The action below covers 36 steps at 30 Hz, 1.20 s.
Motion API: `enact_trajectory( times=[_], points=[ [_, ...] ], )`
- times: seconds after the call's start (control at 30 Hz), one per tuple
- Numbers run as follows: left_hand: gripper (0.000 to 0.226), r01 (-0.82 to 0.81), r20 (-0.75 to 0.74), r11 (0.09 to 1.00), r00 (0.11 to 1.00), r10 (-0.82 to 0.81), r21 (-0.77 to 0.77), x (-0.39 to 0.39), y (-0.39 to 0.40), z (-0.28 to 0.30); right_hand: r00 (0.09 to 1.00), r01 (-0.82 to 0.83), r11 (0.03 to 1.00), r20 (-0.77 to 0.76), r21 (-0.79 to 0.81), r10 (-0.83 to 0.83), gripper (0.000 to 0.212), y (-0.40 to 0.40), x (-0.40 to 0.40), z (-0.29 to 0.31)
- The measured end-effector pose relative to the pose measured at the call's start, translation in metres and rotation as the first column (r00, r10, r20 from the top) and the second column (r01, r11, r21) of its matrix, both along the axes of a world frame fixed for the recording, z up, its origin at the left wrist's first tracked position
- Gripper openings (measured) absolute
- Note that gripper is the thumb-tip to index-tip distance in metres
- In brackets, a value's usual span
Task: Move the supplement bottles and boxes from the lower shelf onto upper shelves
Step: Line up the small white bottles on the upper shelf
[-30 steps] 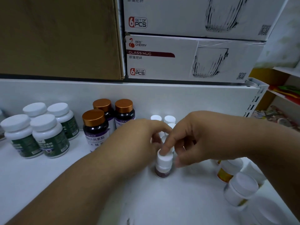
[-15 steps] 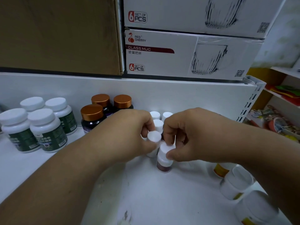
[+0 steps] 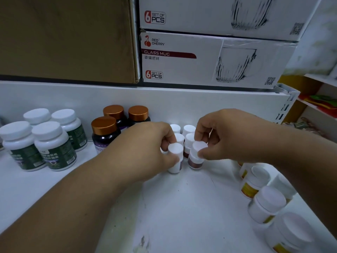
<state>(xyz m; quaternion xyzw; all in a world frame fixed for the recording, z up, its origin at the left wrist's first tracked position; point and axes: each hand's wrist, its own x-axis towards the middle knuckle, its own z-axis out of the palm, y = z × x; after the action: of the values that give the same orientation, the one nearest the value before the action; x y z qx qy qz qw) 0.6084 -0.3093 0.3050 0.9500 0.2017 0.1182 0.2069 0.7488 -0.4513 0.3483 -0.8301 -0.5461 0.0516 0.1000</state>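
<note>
Several small white-capped bottles [image 3: 182, 133] stand in a cluster at the back of the white shelf [image 3: 182, 207]. My left hand [image 3: 149, 150] grips one small white bottle [image 3: 175, 159] at the cluster's front left, standing on the shelf. My right hand [image 3: 224, 136] pinches the cap of a second small bottle [image 3: 196, 156] with a dark red band, right beside the first. Both bottles are upright and nearly touch each other.
White bottles with green labels [image 3: 52, 148] stand at the left, dark bottles with copper caps [image 3: 105, 132] behind my left wrist. White jars with yellow labels [image 3: 264, 203] crowd the right front. Glass mug boxes [image 3: 209, 59] and a brown carton [image 3: 67, 39] sit above.
My left hand has brought its small bottle down and forward to stand beside the one under my right hand. The view has shifted slightly closer.
</note>
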Motion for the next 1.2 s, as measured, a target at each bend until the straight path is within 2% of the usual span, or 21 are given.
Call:
enact_trajectory(
  times=[0.07,0.23,0.33,0.47,0.87,1.2],
  points=[
    [0.028,-0.017,0.009,1.000,1.000,0.018,-0.013,0.004,-0.003,-0.005,1.000,0.009,1.000,0.023,-0.017,-0.009,0.023,0.004,0.000,-0.004],
    [0.053,-0.130,0.022,0.982,0.991,0.134,-0.135,0.008,-0.007,-0.014,0.997,0.082,0.992,0.021,-0.096,-0.080,0.040,0.005,0.000,-0.007],
    [0.058,-0.101,-0.029,0.987,0.995,0.098,-0.128,0.007,-0.010,-0.019,0.994,0.111,0.980,0.026,-0.168,-0.108,0.041,0.005,0.003,-0.006],
    [0.055,-0.108,-0.040,0.983,0.994,0.103,-0.147,0.008,-0.012,-0.022,0.997,0.064,0.974,0.056,-0.215,-0.053,0.031,0.009,0.004,-0.010],
    [0.063,-0.100,-0.070,0.982,0.993,0.090,-0.160,0.009,-0.012,-0.022,0.997,0.080,0.971,0.004,-0.225,-0.081,0.030,0.007,0.009,-0.010],
    [0.041,-0.136,-0.094,0.988,0.987,0.128,-0.077,0.010,-0.010,-0.023,0.997,0.061,0.979,-0.033,-0.196,-0.068,0.028,0.005,0.007,-0.013]
  ],
)
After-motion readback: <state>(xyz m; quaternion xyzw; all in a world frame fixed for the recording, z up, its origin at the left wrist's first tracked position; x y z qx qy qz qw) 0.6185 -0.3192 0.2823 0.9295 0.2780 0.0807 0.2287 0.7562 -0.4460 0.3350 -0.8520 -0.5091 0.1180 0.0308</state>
